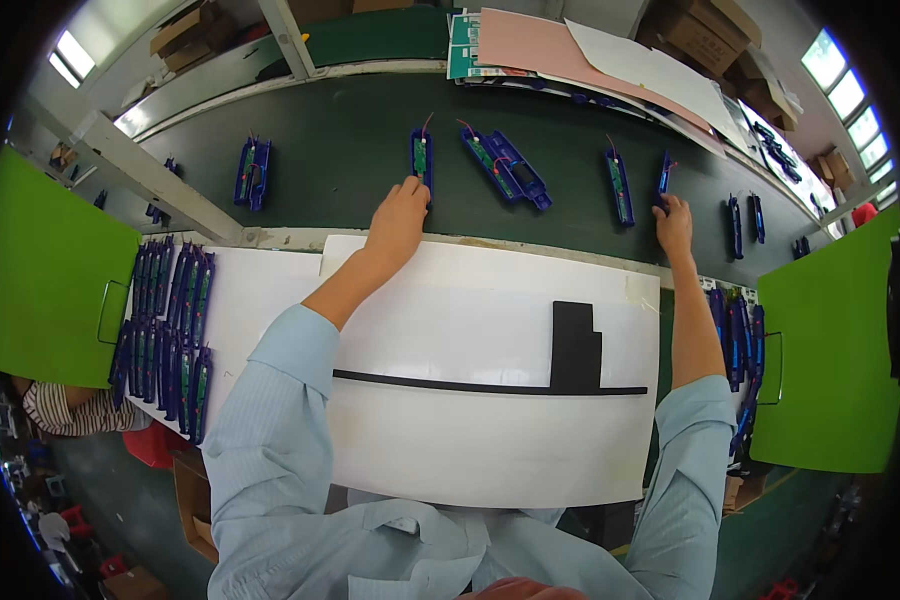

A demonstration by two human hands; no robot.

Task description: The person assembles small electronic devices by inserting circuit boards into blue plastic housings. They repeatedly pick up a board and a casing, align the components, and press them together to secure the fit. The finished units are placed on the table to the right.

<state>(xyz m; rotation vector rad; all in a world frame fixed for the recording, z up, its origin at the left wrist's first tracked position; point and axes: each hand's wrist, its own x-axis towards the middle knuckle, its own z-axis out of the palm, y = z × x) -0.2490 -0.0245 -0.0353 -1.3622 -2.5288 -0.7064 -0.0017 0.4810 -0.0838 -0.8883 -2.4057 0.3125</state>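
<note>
I see my left hand (398, 215) stretched forward onto the dark belt (340, 150), fingers curled down around the near end of a blue holder with a green circuit board (422, 157), gripping it. My right hand (674, 222) reaches out the same way and pinches the lower end of a narrow blue holder (664, 175) that stands on edge.

Between my hands two more lie untouched on the belt: a wider angled holder (505, 168) and a slim one (619, 186). Left of my left hand sits another (253, 172), and further ones (745, 222) trail off past my right hand.

Nearer me, the white bench (490, 420) is bare in front. A dense stack of blue holders (165, 330) lies by my left elbow, a smaller row (738, 345) by my right forearm. I judge the work well under way, with several pieces left on the belt.
</note>
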